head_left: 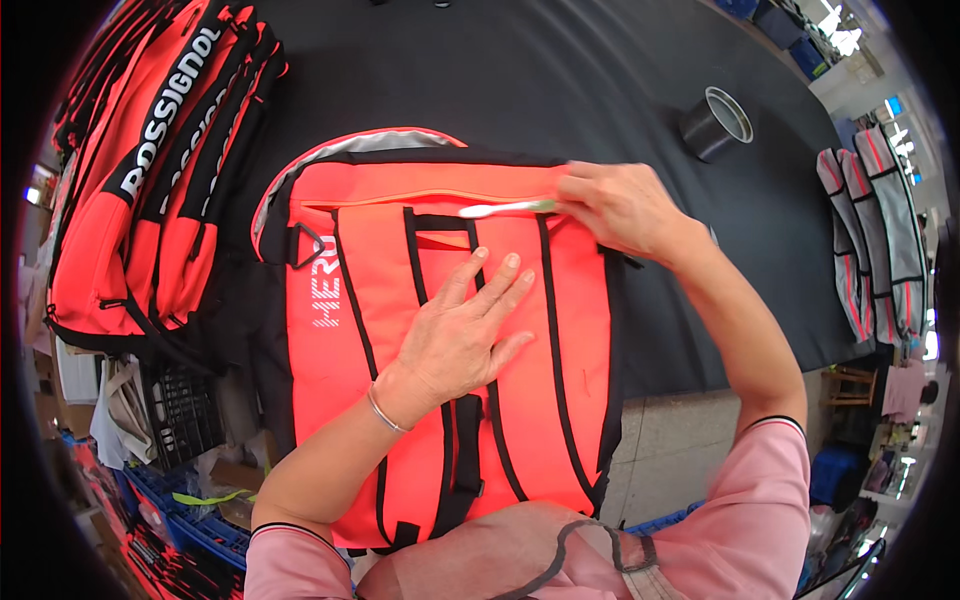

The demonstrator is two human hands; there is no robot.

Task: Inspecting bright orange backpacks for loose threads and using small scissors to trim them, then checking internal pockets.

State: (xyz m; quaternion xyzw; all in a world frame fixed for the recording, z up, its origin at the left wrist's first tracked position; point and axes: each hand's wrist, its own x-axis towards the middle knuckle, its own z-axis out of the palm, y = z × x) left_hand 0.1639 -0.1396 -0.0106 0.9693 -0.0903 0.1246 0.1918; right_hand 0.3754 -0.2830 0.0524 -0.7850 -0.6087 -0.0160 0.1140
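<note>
A bright red-orange backpack [580,330] with black trim lies in front of me, its padded shoulder straps [370,260] facing up. Spread fingers of my left hand [455,335] rest on the straps near the middle. At the bag's upper right, my right hand [625,205] grips a slim white and green toothbrush [505,208], pointing left along the zipper seam [400,197] above the straps. The brush's far end lies close to the black grab handle [440,222]; whether it touches the fabric I cannot tell. My right fingers hide the other end of the brush.
A stack of similar red and black bags [150,190] stands at the left. On the black-covered table [500,70], a dark cylindrical cup [708,132] sits at the far right. Grey and red pouches [880,235] are at the right edge; a black crate [185,405] stands lower left.
</note>
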